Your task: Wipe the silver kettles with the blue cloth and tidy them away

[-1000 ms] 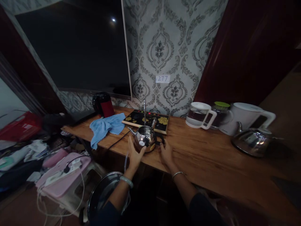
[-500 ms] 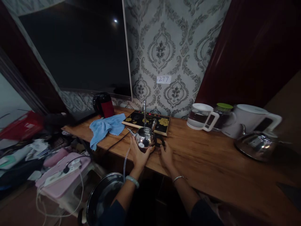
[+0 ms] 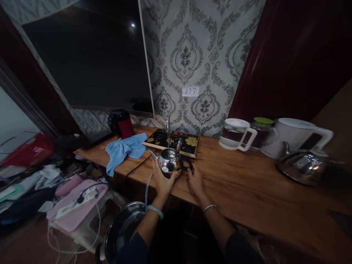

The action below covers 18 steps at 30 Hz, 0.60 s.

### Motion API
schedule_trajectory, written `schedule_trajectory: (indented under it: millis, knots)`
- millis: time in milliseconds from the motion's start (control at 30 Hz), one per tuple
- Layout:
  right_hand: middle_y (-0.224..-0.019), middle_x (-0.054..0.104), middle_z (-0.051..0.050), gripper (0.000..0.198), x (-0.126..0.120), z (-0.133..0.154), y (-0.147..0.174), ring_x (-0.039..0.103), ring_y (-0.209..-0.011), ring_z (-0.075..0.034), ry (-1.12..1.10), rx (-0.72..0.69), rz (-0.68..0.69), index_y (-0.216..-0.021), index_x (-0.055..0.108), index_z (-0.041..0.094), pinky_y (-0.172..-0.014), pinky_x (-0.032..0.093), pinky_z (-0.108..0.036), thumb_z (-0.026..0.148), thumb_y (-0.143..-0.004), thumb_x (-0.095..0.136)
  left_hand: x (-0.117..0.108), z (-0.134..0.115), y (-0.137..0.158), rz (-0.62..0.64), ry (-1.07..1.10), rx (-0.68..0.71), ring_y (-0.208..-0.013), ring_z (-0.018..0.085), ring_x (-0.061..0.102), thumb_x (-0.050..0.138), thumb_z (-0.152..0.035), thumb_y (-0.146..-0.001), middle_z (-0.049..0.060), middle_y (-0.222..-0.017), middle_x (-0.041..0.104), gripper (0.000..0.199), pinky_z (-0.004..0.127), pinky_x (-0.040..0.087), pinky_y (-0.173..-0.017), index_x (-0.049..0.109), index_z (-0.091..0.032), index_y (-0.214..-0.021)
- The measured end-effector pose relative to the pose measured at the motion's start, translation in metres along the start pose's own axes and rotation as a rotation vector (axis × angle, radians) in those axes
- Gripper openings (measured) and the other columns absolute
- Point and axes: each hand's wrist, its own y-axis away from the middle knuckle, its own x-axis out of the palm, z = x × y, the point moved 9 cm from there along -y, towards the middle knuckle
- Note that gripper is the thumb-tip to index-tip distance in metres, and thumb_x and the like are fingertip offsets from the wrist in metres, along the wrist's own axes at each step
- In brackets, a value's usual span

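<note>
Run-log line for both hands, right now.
Left hand: cups kettle | Right hand: on black handle | Blue cloth: on table

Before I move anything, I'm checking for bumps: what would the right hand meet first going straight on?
The right hand would likely meet the black handle of the small kettle; depth is unclear.

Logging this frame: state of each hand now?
Left hand: cupped against the small steel kettle, holding its body.
Right hand: closed on its black handle.
</note>
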Motion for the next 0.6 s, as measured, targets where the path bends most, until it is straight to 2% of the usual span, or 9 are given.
schedule_trajectory:
  millis: [233,600]
  knots:
    - [-0.092,0.075,-0.007,0.035,-0.001,0.003,0.0,0.069,-0.083,-0.025,-0.008,0.009,0.004,-0.116,0.068,0.023,-0.071,0.054,-0.035,0.039,-0.09,0.05,0.0,0.0,0.0,0.004,-0.006,0.015,-0.154,0.036,0.026,0.082,-0.036,-0.072,0.021,-0.163,0.031,0.104,0.053,0.023,-0.126,0.025,-0.017,-0.157]
    - [-0.106,0.075,-0.009,0.037,-0.005,0.012,0.002,0.069,-0.099,-0.027,0.058,-0.016,-0.049,-0.12,0.064,0.023,-0.087,0.054,-0.041,0.034,-0.088,0.051,0.0,0.0,-0.001,0.008,0.018,0.002,-0.154,0.037,0.025,0.084,-0.037,-0.07,0.021,-0.163,0.03,0.106,0.055,0.022,-0.126,0.025,-0.019,-0.157]
